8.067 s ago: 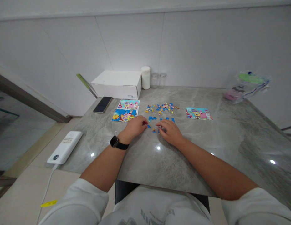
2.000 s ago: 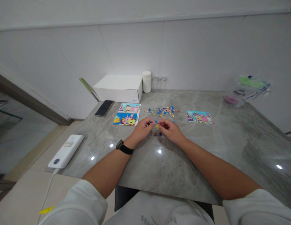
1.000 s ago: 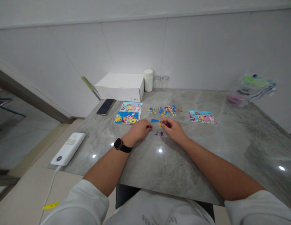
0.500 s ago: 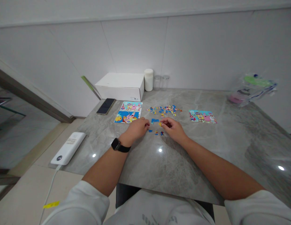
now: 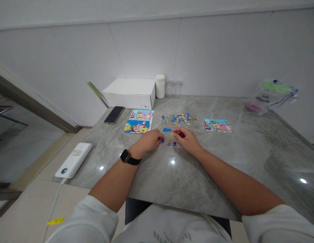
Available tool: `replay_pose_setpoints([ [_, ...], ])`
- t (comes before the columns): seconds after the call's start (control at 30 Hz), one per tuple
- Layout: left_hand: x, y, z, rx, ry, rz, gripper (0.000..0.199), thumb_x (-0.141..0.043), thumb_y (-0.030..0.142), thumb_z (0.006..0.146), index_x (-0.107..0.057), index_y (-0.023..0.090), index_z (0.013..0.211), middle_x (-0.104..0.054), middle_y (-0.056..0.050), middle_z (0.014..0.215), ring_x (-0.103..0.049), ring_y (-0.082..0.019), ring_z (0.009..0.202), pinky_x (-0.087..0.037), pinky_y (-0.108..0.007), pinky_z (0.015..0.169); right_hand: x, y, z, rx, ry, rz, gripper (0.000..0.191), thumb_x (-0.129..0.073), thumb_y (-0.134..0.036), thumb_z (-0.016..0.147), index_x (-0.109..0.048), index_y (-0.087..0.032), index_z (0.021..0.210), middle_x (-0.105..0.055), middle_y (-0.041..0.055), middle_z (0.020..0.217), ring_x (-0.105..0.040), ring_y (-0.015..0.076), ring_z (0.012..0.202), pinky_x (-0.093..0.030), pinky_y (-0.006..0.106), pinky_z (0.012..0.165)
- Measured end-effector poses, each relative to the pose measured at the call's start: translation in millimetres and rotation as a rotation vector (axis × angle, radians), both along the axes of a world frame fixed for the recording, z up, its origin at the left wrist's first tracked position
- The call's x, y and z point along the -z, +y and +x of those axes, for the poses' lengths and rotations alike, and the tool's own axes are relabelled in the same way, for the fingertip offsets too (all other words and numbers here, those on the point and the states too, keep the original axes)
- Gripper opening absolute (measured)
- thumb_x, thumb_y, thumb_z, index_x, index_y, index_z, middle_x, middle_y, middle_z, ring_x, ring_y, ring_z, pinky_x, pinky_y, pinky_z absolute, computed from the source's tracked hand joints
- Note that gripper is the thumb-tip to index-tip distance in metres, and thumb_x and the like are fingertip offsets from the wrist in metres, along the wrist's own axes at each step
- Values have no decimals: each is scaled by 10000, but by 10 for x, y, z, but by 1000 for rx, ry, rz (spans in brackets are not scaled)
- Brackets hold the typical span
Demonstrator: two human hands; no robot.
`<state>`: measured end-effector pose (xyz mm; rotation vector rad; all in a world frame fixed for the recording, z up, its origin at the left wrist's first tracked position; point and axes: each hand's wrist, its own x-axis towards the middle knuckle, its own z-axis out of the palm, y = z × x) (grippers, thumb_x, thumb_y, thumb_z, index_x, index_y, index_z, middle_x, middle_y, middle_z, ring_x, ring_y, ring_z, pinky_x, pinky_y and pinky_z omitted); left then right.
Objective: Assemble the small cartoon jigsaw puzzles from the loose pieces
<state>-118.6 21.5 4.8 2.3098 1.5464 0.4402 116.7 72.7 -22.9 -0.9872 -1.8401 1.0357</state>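
While both forearms lean in from white sleeves (image 5: 89, 219) over the near edge of a grey, marble-veined table (image 5: 169, 182), a white power bank (image 5: 74, 160) lies at its left edge, its white cable (image 5: 52, 206) hanging toward the floor with a yellow tag (image 5: 55, 221) on it. A black-strapped smartwatch (image 5: 125, 156) sits on the left wrist. Ahead of the forearms, two small jigsaw pieces (image 5: 168, 143) lie apart between the hands. The left hand (image 5: 150, 139) is curled, its fingertips at a blue jigsaw piece (image 5: 162, 141) on the table; whether they grip it, I cannot tell. The right hand (image 5: 186, 139) pinches a yellow jigsaw piece (image 5: 172, 134) between thumb and forefinger. Just beyond the fingertips is a blue strip of jigsaw (image 5: 167, 130). Farther off, a loose heap of mixed pieces (image 5: 181, 118) spreads between a two-picture cartoon sheet (image 5: 138, 121) on the left and a single cartoon card (image 5: 218, 126) on the right. Beside the sheet lies a dark-screened smartphone (image 5: 114, 115). Behind these stand a white box (image 5: 129, 93), a white canister (image 5: 160, 86) and two clear glass jars (image 5: 169, 89); at far right slumps a clear plastic bag (image 5: 265, 98) with pink and green inside.
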Motion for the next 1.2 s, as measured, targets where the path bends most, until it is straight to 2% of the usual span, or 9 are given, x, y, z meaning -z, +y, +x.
replay_pose_setpoints([
  [0.13,2,0,14,-14,15,21,320,-566,112,894,-808,247,1055,-732,-81,1088,-691,-239,975,-539,-353,903,-13,-7,0,-1,-1,-2,228,-660,-401,851,-752,-244,989,-728,15,823,-642,185,722,-493,316,686],
  [0.3,-8,-19,20,-24,0,15,201,-670,198,876,-787,244,1034,-725,-74,1037,-682,-239,932,-539,-343,855,-4,-4,4,-3,-18,9,225,-662,-398,867,-753,-243,1001,-735,16,836,-647,184,724,-495,317,688],
  [0.5,-22,-24,30,-9,17,10,177,-675,176,882,-784,239,1007,-714,-70,1030,-680,-233,938,-535,-340,860,-5,-10,-1,-20,-3,0,246,-654,-402,876,-767,-240,1022,-733,20,837,-647,185,727,-499,318,692],
  [0.67,19,14,69,-39,92,37,222,-627,179,938,-778,229,1093,-722,-82,1102,-689,-241,1019,-540,-350,925,1,-4,4,-37,-7,13,306,-641,-402,888,-779,-230,1101,-749,29,873,-666,192,766,-517,322,726],
  [0.8,50,37,95,-118,148,72,253,-646,233,962,-739,206,1196,-722,-100,1153,-686,-257,1064,-537,-367,961,22,10,6,-34,3,36,302,-636,-400,897,-777,-224,1098,-773,47,942,-689,204,826,-533,338,787],
  [1.0,24,22,100,-171,177,65,186,-668,285,969,-756,196,1106,-733,-98,1086,-698,-268,995,-541,-371,886,53,27,8,-12,-20,56,272,-622,-402,914,-773,-228,1059,-776,54,985,-683,203,837,-534,347,810],
  [1.2,-3,14,100,-161,159,50,165,-658,281,969,-771,198,1056,-728,-102,1075,-689,-259,980,-532,-358,873,62,24,1,-20,-7,25,250,-629,-401,897,-753,-226,1026,-742,30,890,-659,187,782,-526,320,756],
])
